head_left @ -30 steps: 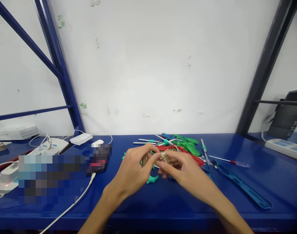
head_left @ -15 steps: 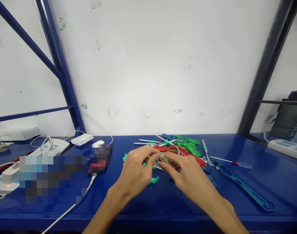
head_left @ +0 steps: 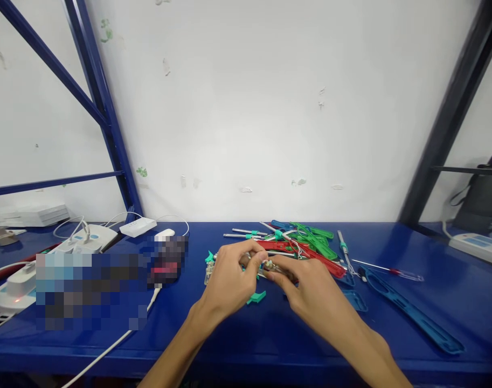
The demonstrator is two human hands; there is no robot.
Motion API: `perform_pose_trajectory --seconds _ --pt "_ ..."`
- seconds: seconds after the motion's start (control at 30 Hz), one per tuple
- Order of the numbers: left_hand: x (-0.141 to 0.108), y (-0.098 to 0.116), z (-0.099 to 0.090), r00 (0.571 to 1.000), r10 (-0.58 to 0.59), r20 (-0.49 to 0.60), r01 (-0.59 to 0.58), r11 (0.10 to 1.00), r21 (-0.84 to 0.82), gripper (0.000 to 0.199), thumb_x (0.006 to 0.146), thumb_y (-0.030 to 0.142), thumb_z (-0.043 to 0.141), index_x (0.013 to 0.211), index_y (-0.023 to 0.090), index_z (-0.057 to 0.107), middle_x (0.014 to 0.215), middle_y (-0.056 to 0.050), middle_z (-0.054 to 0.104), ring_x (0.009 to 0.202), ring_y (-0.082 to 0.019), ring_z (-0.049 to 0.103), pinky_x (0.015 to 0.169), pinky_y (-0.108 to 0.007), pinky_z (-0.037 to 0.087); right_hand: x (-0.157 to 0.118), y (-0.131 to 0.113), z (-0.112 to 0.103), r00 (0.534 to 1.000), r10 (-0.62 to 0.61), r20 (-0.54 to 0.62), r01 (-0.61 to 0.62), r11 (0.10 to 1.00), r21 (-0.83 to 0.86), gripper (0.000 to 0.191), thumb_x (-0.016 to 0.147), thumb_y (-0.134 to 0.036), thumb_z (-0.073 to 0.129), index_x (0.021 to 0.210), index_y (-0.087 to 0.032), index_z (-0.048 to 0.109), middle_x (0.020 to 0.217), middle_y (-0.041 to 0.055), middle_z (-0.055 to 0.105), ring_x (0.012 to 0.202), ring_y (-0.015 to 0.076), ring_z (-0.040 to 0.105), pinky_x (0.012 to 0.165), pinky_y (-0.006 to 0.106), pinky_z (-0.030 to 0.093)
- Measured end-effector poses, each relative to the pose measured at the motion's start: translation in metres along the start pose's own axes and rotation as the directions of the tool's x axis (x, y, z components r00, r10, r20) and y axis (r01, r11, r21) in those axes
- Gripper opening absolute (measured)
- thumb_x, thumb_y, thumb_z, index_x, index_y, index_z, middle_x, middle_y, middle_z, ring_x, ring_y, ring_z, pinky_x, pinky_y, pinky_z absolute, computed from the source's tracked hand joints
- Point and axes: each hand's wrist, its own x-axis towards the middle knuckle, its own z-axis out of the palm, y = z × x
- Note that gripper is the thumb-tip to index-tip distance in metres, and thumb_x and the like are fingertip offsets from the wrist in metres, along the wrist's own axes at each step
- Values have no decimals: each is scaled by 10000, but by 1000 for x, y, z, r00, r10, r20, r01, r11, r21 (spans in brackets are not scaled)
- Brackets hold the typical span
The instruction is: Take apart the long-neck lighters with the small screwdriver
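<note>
Just below the middle of the frame, the left hand (head_left: 233, 277) and the right hand (head_left: 316, 284) meet above the table (head_left: 246, 334). The grip of each is pinched, thumb against forefinger, on a small pale part (head_left: 269, 264) held between them; the fingers cover much of it, so its exact shape cannot be told.

Behind the hands, right of the frame's centre, lies a loose heap: metal rods with teal collars (head_left: 251, 235), red handle shells (head_left: 328, 264) and green handle shells (head_left: 322, 248). A teal plastic piece (head_left: 256, 297) lies just below the fingertips of the left hand. To the right of the heap are a single collared rod with white wires (head_left: 343, 247) and a screwdriver (head_left: 395, 271) with a clear and red handle; a long blue handle shell (head_left: 419, 315) slants toward the lower right.

At the left of the frame sit a white power strip (head_left: 11, 296) and a white box (head_left: 138, 227), with a white cable (head_left: 108, 351) running to the bottom edge.
</note>
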Motion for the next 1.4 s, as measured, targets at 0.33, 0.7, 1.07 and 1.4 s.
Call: perform_pose_trajectory --seconds 0.33,0.7,1.07,1.4 --pt "6 -10 -2 992 -128 0 128 990 51 240 966 268 505 809 193 671 690 -18 680 504 -159 622 519 -263 471 8 8 16 995 104 -4 -104 987 -121 226 1000 -296 554 836 -235 696 640 -1 682 542 195 554 560 305 267" --pt "6 -6 -8 987 -100 124 109 991 -74 138 902 246 671 912 210 804 987 -54 785 750 -180 717 702 -296 578 7 10 7 998 62 5 -62 997 -55 224 1019 -337 566 1078 -280 774 789 -5 773 604 196 616 586 289 315" --pt "10 -14 -20 983 -113 141 109 993 35 139 893 288 695 835 208 793 694 -18 753 618 -185 691 516 -253 487 8 9 5 997 60 56 -52 990 -129 316 1024 -361 565 761 -234 686 662 -8 685 573 180 553 559 293 260" --pt "16 -53 -38 993 -114 -16 110 898 427 250 931 174 612 1082 215 807 1119 -99 804 1060 -326 724 924 -430 524 6 17 8 982 143 119 -115 969 -220 361 1051 -430 497 827 -231 699 726 27 739 668 217 659 597 304 296"
